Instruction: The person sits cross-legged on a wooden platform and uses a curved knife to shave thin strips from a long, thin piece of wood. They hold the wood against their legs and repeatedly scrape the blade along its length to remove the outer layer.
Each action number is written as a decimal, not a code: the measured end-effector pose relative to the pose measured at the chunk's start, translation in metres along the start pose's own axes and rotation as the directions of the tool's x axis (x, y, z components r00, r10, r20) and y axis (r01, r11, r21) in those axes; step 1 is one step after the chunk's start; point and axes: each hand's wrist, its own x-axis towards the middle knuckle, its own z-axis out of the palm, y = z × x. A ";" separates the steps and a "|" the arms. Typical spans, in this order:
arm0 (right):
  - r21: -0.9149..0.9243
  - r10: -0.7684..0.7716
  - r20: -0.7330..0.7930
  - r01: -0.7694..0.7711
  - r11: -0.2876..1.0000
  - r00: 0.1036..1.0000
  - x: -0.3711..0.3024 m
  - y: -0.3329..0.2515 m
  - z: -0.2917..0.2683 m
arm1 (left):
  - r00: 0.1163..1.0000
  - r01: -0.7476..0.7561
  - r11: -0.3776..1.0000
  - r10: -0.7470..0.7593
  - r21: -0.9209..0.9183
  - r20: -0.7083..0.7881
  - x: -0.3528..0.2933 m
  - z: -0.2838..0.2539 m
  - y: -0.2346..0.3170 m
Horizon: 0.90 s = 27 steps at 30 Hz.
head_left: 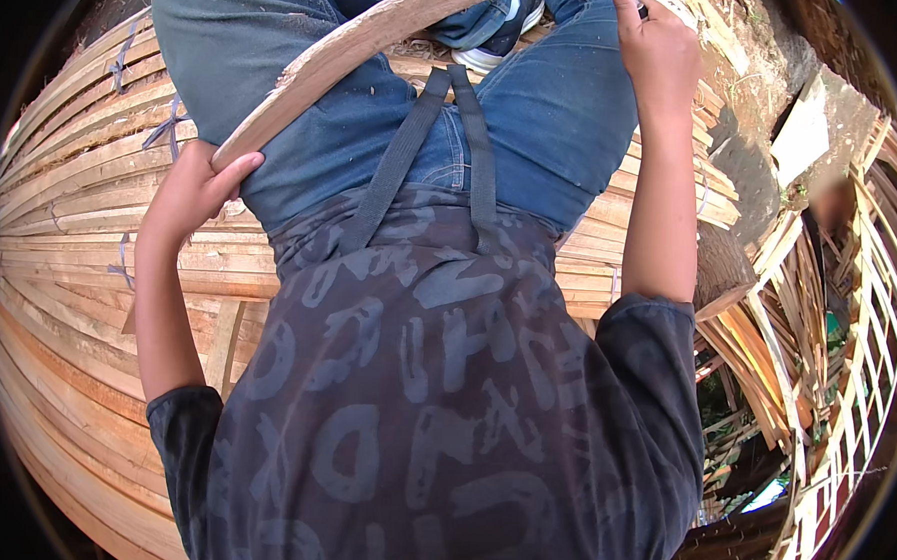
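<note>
A long, rough-edged strip of wood (353,51) slants across my lap, from the left side up past the top edge of the view. My left hand (200,189) is closed round its near end, thumb on top. Over my right knee, at the top edge, my right hand (661,59) is closed with the thumb stretched forward. A small dark bit shows by its fingers; what it grips is cut off by the view's edge.
I sit on stacked wooden slats (83,164), bundled with bluish ties (165,133). A log end (721,277) lies at my right. Beyond it are loose thin strips (755,373) and a slatted lattice fence (866,348). A dark shoe (499,37) shows between my legs.
</note>
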 end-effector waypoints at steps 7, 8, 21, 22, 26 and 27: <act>-0.105 0.228 0.185 -0.211 0.972 0.956 0.036 0.071 -0.001 | 0.995 -0.098 0.993 0.097 0.073 0.016 0.003 -0.003 -0.005; -0.096 0.252 0.201 -0.237 0.967 0.947 0.034 0.074 -0.005 | 0.995 -0.095 0.994 0.094 0.053 0.026 0.004 -0.005 -0.004; -0.103 0.062 0.159 -0.046 0.994 0.985 0.001 0.016 -0.010 | 0.990 -0.140 0.989 0.141 0.047 -0.010 0.008 0.001 -0.011; -0.115 0.063 0.134 -0.048 0.992 0.989 0.004 0.013 -0.008 | 0.992 -0.125 0.992 0.125 0.028 -0.017 0.005 0.001 -0.006; -0.150 0.067 0.135 -0.046 0.988 0.989 0.016 0.011 -0.001 | 0.994 -0.102 0.995 0.101 -0.017 -0.028 0.003 0.005 -0.004; -0.153 0.068 0.146 -0.045 0.987 0.987 0.018 0.011 0.002 | 0.995 -0.099 0.995 0.098 -0.015 -0.024 0.004 0.005 -0.005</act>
